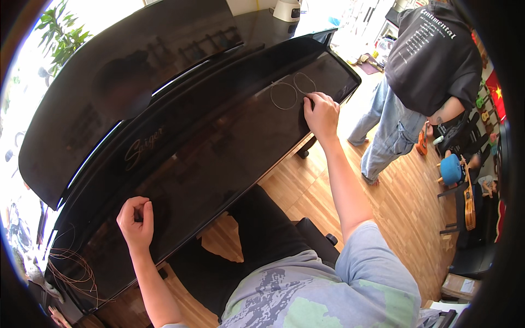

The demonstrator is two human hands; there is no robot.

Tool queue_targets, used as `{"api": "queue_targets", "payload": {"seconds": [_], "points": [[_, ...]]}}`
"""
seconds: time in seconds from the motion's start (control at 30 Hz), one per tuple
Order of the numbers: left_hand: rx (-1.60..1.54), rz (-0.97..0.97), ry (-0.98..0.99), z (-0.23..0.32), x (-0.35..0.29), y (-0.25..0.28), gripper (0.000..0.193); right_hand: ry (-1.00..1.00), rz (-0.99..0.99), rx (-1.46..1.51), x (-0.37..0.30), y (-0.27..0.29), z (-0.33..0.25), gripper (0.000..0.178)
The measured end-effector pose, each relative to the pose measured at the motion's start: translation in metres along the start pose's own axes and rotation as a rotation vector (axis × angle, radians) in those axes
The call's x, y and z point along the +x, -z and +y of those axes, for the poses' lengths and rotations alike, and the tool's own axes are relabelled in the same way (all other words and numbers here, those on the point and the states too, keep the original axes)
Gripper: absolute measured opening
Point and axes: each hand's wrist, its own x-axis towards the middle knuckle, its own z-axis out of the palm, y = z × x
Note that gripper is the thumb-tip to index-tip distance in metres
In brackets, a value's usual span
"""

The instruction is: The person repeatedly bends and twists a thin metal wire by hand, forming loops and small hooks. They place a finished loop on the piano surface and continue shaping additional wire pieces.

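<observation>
Two loops of thin pale wire (284, 109) lie toward the right end of a glossy black piano lid (219, 147). Beside them is my right hand (322, 116), fingers curled down and closed at the edge of the loops. The wire seems to run in under its fingertips. Farther left, over the same lid, my left hand (136, 224) is curled into a loose fist with the thumb against the fingers. What it holds, if anything, is hidden. A tangle of copper-coloured wire (82, 261) rests at the piano's left end.
An upright glossy black panel (131, 87) rises behind the lid. A white device (286, 10) sits at the back. To the right a person in a dark hoodie (432, 54) stands on the wooden floor (404, 218). Beyond are a blue-seated stool (450, 169) and a small guitar-like instrument (469, 202).
</observation>
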Motion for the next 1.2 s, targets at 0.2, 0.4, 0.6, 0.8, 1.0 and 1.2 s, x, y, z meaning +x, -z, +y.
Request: {"api": "queue_targets", "payload": {"seconds": [0.2,0.4,0.6,0.8,1.0,1.2], "points": [[0.02,-0.015,0.031,-0.001,0.0,-0.002,0.003,-0.012,0.011,0.084,0.008,0.003,-0.004,0.027],[-0.05,-0.271,-0.133,0.1,0.033,-0.062,0.015,-0.052,-0.052,0.138,0.001,-0.001,-0.019,0.076],[0.281,-0.438,-0.446,0.123,0.081,-0.204,0.055,-0.104,-0.165,0.057,0.01,-0.005,-0.007,0.087],[0.399,-0.442,-0.446,0.123,0.097,-0.263,0.061,-0.077,-0.177,0.082,0.013,-0.008,0.012,0.086],[0.424,-0.421,-0.448,0.13,0.099,-0.278,0.062,-0.058,-0.158,0.152,0.015,-0.008,0.023,0.084],[0.257,-0.32,-0.42,0.134,0.087,-0.239,0.059,0.041,0.012,0.234,0.005,0.004,-0.007,0.071]]}}
